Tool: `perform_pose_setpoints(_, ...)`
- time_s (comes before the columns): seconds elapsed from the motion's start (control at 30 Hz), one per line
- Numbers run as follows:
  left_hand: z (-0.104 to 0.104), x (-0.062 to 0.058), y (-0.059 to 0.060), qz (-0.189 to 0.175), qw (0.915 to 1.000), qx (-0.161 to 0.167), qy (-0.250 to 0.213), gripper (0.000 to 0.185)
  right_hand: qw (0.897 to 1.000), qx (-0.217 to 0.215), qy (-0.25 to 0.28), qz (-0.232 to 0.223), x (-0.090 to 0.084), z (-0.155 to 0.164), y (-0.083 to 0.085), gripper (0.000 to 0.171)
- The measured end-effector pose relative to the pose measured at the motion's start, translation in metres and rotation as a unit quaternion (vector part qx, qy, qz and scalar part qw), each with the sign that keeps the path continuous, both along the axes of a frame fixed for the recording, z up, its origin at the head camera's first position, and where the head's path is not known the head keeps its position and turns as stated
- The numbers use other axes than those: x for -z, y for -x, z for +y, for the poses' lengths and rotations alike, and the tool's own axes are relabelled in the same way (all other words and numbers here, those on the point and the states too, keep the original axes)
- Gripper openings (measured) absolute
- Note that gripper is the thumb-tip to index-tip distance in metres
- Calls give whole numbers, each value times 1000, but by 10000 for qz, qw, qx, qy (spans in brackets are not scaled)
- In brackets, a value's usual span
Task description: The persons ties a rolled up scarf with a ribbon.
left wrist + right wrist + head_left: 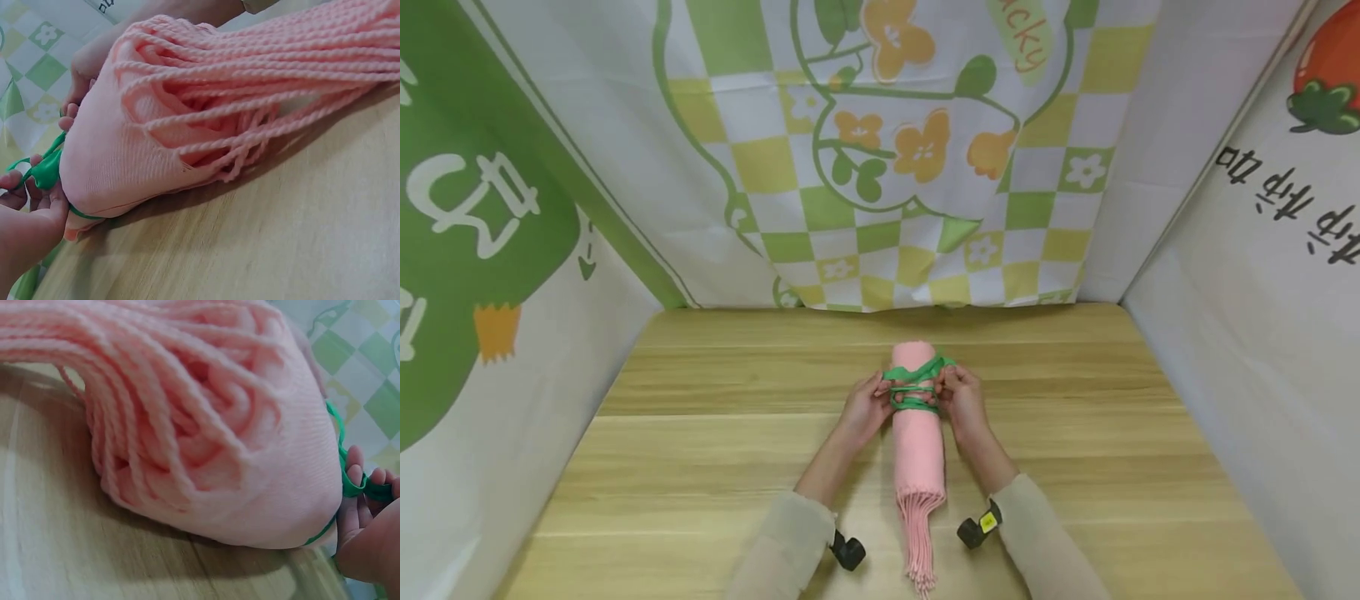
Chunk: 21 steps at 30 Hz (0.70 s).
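Observation:
A rolled pink scarf (pixel 917 425) lies lengthwise on the wooden table (pixel 700 467), its fringe (pixel 921 533) toward me. A green ribbon (pixel 914 385) is wound around the roll's far part. My left hand (pixel 871 403) pinches the ribbon at the roll's left side, my right hand (pixel 961 398) at its right side. In the left wrist view the left hand (pixel 28 206) grips the green ribbon (pixel 45 172) against the pink scarf (pixel 125 156). In the right wrist view the right hand (pixel 365 519) has the ribbon (pixel 350 481) looped over its fingers beside the scarf (pixel 250 456).
Printed cloth walls close in the table: a green-and-yellow checked backdrop (pixel 895 167) behind, a green panel (pixel 467 250) on the left, a white panel (pixel 1262 250) on the right. Black wrist camera mounts (pixel 848 550) sit on both cream sleeves.

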<state>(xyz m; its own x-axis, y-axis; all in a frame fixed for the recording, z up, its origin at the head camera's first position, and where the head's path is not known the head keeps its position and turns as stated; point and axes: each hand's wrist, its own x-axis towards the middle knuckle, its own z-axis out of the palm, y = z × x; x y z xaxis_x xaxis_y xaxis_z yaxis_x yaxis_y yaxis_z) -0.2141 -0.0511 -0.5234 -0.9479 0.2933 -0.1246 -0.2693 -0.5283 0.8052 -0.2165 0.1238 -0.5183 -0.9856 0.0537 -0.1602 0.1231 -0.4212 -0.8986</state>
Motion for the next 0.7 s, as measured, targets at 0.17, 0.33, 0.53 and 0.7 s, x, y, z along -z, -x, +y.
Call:
perform_pose_setpoints(0.17, -2, -1, -2, 210, 9985, 56, 493, 31, 9971, -22, -744, 160, -1, 1, 0, 30)
perform_pose_setpoints(0.33, -3, -2, -3, 269, 9924, -119, 1195, 23, 9810, -113, -1868, 509, 1, 10, 0, 27)
perform_pose_setpoints(0.53, -19, -4, -2, 117, 9849, -251, 1707, 24, 9680, -40, -2449, 542, 4, 31, 4, 29)
perform_pose_setpoints(0.7, -36, -2, -3, -104, 9843, -401, 1715, 21, 9761, -138, -2139, 346, 8, 51, 6, 30)
